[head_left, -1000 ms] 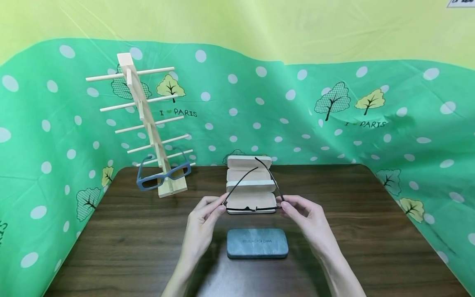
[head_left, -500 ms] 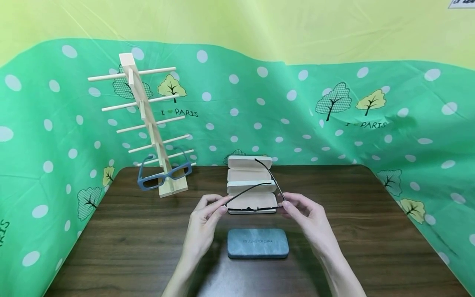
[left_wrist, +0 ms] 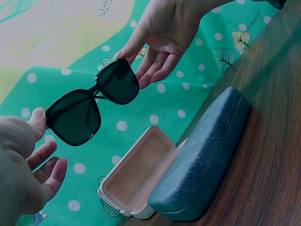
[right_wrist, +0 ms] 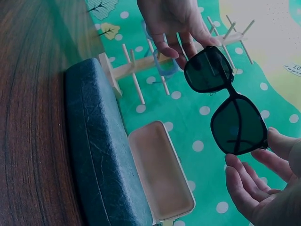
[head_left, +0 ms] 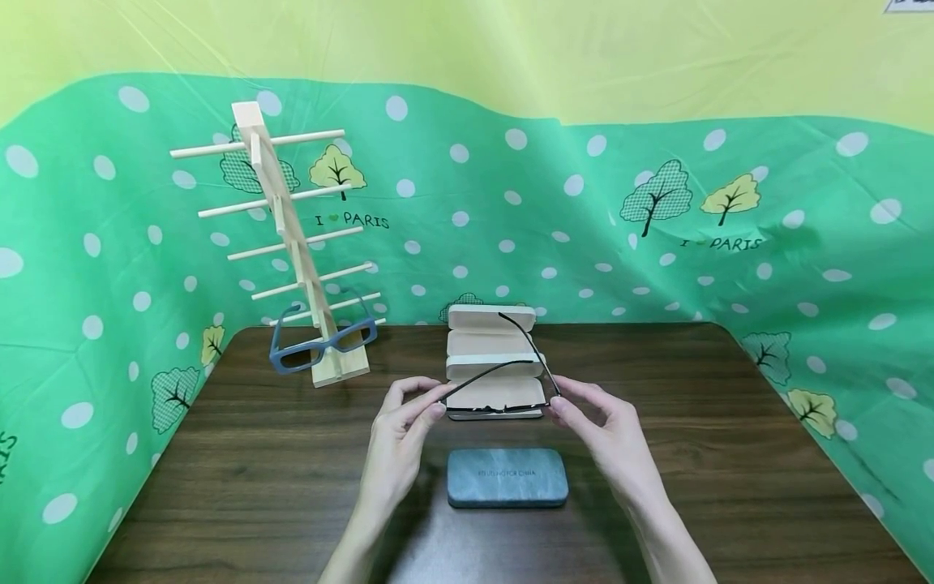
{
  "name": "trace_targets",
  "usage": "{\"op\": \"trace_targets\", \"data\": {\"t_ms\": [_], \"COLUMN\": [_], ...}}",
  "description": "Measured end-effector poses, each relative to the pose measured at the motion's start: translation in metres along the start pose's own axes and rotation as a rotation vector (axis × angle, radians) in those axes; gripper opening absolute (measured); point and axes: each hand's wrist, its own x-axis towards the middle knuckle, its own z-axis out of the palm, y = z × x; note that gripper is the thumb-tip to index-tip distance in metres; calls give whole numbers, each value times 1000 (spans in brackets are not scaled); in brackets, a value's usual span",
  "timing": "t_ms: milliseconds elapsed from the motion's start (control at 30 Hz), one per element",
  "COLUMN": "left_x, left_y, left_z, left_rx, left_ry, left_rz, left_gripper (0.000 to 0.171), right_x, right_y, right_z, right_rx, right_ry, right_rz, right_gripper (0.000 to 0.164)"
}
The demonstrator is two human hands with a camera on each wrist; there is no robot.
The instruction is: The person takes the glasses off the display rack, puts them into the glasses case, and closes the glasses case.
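Black-framed sunglasses (left_wrist: 74, 117) with dark lenses are held up between both hands. My left hand (head_left: 396, 434) pinches the left end of the frame by the hinge, thumb against finger. At the opposite end my right hand (head_left: 611, 430) pinches the frame beside its hinge. Both temples point away from me and lean inward, crossing each other in the head view; the left one lies lower. Beyond the sunglasses stands an open glasses case (head_left: 487, 344) with pale lining, partly overlapped by them. Nearer to me lies a closed blue-grey glasses case (head_left: 507, 478).
On the left a wooden display rack (head_left: 295, 239) with several crossbars rises from the table. Blue-framed glasses (head_left: 319, 349) hang low on it. Behind the dark wooden tabletop (head_left: 241, 495) is a green and yellow patterned cloth (head_left: 467, 203).
The left temple of the sunglasses has swung inward and down, its tip moving right across the right temple. Both hands keep their grip in nearly the same place.
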Motion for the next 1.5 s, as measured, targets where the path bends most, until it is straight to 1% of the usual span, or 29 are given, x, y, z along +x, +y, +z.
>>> {"op": "trace_targets", "data": {"t_ms": [233, 367, 467, 633, 700, 900, 1100, 1367, 1500], "left_x": [-1, -1, -1, 0, 0, 0, 1, 1, 2], "left_y": [3, 4, 3, 0, -1, -1, 0, 1, 0], "left_z": [-1, -2, -2, -1, -1, -1, -2, -3, -3], "left_rx": [-19, -20, -13, 1, 6, 8, 17, 30, 25], "left_ry": [-16, -24, -32, -38, -41, -62, -83, -89, -87], "left_rz": [-16, -19, -9, 29, 41, 23, 21, 62, 60], "left_gripper": [25, 24, 24, 24, 24, 23, 23, 23, 23], "right_x": [2, 1, 1, 0, 0, 2, 2, 2, 2], "right_y": [4, 3, 2, 2, 2, 5, 4, 3, 3], "right_z": [-1, 0, 0, 0, 0, -2, -3, -3, -4], "right_rx": [-4, -27, -68, -130, -132, -122, -134, -164, -159], "right_ry": [-10, -13, -4, 8, 7, -7, -10, -12, -21], "right_rz": [-53, -81, -103, -130, -137, -158, -178, -229, -237], "right_gripper": [42, 42, 42, 42, 42, 41, 39, 37, 37]}}
